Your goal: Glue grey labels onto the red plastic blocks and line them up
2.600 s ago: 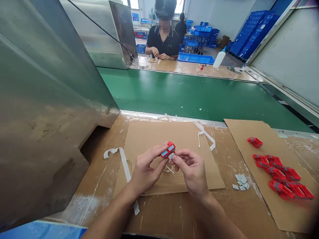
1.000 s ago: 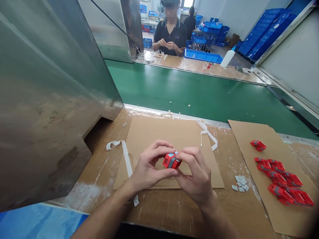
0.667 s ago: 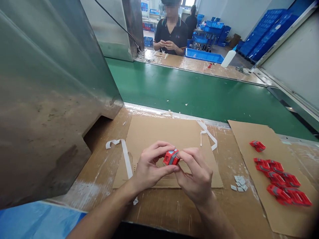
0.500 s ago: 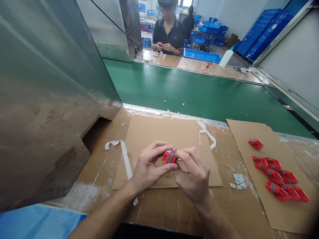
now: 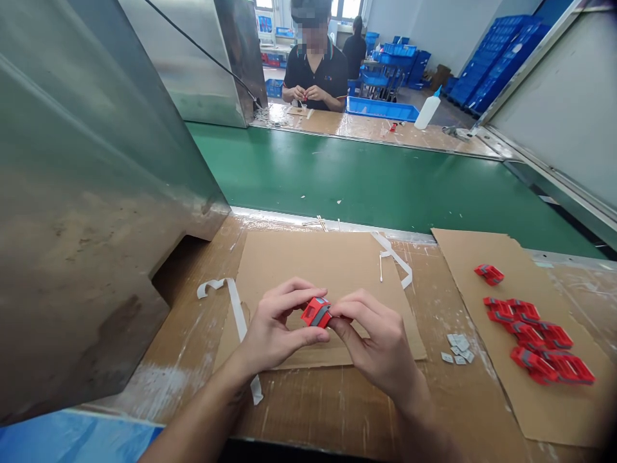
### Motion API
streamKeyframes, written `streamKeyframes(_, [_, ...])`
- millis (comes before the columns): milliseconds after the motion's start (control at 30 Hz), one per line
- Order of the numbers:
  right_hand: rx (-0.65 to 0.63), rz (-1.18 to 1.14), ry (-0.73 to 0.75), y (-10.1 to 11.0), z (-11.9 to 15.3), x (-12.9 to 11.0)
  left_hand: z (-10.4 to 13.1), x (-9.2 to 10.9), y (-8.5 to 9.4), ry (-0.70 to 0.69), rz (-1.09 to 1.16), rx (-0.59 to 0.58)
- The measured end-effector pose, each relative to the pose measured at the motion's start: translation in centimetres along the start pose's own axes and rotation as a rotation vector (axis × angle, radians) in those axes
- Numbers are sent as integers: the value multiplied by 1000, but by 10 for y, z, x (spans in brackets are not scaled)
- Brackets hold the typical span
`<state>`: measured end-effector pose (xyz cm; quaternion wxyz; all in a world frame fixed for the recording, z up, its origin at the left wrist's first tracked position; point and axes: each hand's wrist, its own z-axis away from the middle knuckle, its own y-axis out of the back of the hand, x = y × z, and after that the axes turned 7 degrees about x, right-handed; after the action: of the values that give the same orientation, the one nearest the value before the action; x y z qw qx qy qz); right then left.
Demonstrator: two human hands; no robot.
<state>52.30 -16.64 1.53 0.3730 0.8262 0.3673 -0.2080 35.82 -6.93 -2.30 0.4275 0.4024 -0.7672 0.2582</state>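
Between thumb and fingers, my left hand (image 5: pixel 282 318) holds a small red plastic part (image 5: pixel 316 312) with a grey band across it and a pale patch on top. My right hand (image 5: pixel 371 331) is closed in a pinch at the part's right end, its fingertips touching it. Whether something small is also between those fingertips is hidden. Both hands are above a cardboard sheet (image 5: pixel 308 257). To the right, several similar red parts (image 5: pixel 527 337) stand on a second cardboard sheet (image 5: pixel 544 415). Small pale square pieces (image 5: pixel 460 347) lie on the table between the two sheets.
Beyond the table runs a green conveyor belt (image 5: pixel 308 170). A metal housing (image 5: pixel 96 212) rises at the left. White tape strips (image 5: pixel 236 308) and a cotton swab (image 5: pixel 380 267) lie near the hands. Across the belt sit a person (image 5: pixel 315 71), a blue tray (image 5: pixel 380 109) and a white bottle (image 5: pixel 427 112).
The view has shifted slightly. My right fingers have moved back a little from over the red part to its right end, and the part has turned slightly in my left hand.
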Motion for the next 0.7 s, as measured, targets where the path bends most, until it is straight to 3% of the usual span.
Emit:
streamKeyframes(233, [138, 132, 61, -11, 6, 1, 6, -5, -6, -91, -148, 15])
streamKeyframes(567, [73, 92, 30, -12, 4, -2, 6, 0, -2, -240, -263, -4])
streamKeyframes(700, [74, 74, 28, -12, 5, -2, 5, 1, 0, -237, -268, -25])
